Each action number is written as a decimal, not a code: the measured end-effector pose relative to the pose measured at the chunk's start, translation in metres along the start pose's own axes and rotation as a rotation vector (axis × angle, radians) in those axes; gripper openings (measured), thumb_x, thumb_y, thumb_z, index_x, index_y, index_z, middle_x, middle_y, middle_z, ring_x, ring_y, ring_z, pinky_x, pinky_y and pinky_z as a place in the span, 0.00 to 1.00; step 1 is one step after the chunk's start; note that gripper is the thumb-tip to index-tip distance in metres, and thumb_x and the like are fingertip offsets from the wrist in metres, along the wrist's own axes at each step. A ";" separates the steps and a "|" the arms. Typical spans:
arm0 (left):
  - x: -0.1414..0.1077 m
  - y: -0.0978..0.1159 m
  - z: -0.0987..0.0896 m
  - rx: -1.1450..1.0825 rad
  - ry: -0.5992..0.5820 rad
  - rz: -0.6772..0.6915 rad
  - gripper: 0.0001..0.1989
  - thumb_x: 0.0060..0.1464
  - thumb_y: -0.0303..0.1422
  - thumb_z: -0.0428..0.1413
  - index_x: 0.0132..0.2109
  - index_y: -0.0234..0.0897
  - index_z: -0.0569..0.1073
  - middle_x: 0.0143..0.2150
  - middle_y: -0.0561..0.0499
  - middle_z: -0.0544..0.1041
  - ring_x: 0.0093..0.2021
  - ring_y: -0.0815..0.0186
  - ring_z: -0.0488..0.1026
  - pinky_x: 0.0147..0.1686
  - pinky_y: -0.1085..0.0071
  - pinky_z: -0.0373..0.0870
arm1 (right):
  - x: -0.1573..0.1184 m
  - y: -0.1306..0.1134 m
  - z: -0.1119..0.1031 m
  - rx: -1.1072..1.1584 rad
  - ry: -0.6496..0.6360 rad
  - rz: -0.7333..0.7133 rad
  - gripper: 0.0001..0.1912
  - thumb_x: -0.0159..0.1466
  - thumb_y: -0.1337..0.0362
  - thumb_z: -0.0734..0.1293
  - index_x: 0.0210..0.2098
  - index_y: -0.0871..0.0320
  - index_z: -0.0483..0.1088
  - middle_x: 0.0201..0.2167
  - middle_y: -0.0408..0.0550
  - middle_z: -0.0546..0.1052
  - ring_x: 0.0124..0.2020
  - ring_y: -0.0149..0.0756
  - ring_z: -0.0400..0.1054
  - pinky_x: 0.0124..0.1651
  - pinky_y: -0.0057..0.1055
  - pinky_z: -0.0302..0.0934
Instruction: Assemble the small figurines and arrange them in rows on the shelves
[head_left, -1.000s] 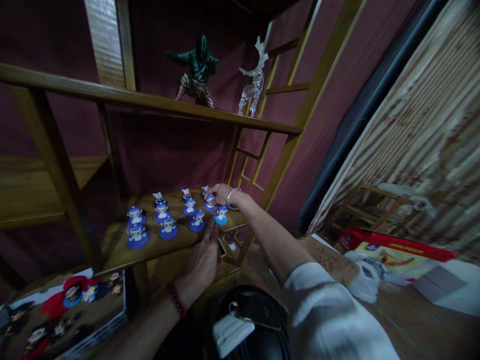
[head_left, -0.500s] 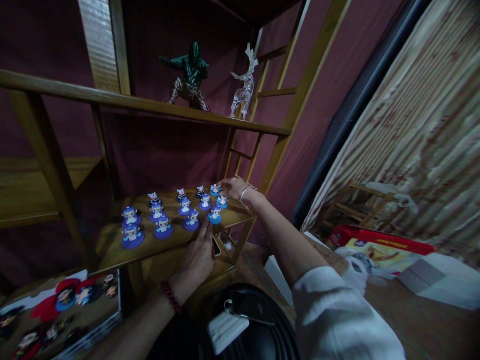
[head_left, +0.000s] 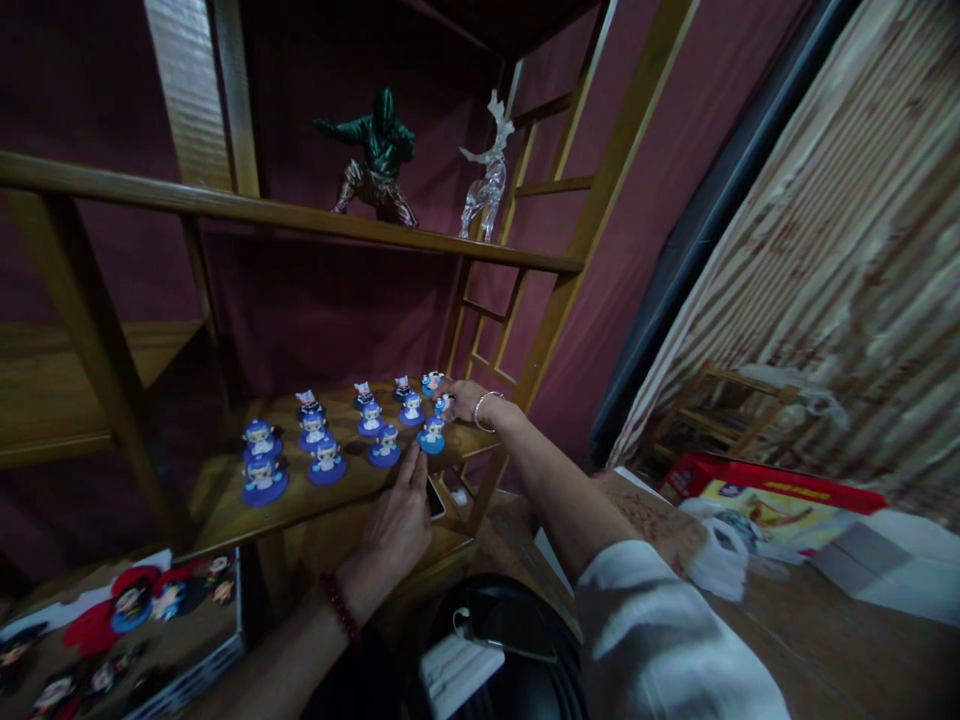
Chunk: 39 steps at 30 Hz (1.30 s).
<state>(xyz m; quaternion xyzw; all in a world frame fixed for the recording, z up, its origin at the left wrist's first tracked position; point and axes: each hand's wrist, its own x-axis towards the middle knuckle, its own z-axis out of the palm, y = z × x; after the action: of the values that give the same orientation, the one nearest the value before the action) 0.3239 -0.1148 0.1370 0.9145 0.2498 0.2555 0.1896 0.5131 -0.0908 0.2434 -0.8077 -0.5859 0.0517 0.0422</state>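
Note:
Small figurines on round bases stand in rows on the wooden shelf. My right hand reaches to the right end of the rows, its fingers closed at a small blue-and-white figurine and partly covering it. Just behind those fingers is another blue-based figurine. My left hand is open, fingers stretched forward, with the fingertips at the blue base of the front right figurine. Beside them stands a purple-based figurine.
On the upper shelf stand a dark green crouching statue and a clear deer figure. A cardboard box with more figurines sits lower left. A white power bank and a phone lie below. A red box is at right.
My right hand has come slightly nearer, from the back right figurine to the one in front of it. My left hand stays by the front right figurine.

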 end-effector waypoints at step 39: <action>-0.002 0.008 -0.012 0.068 -0.032 -0.040 0.31 0.47 0.20 0.42 0.61 0.26 0.52 0.65 0.42 0.45 0.60 0.61 0.55 0.55 0.69 0.58 | -0.043 0.007 0.019 0.279 0.435 -0.217 0.15 0.56 0.67 0.64 0.44 0.60 0.68 0.39 0.49 0.74 0.40 0.31 0.68 0.45 0.26 0.60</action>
<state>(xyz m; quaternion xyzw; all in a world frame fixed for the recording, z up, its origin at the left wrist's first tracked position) 0.3188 -0.1199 0.1495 0.9193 0.2736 0.2283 0.1672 0.5042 -0.1338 0.2249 -0.7188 -0.6333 -0.0475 0.2827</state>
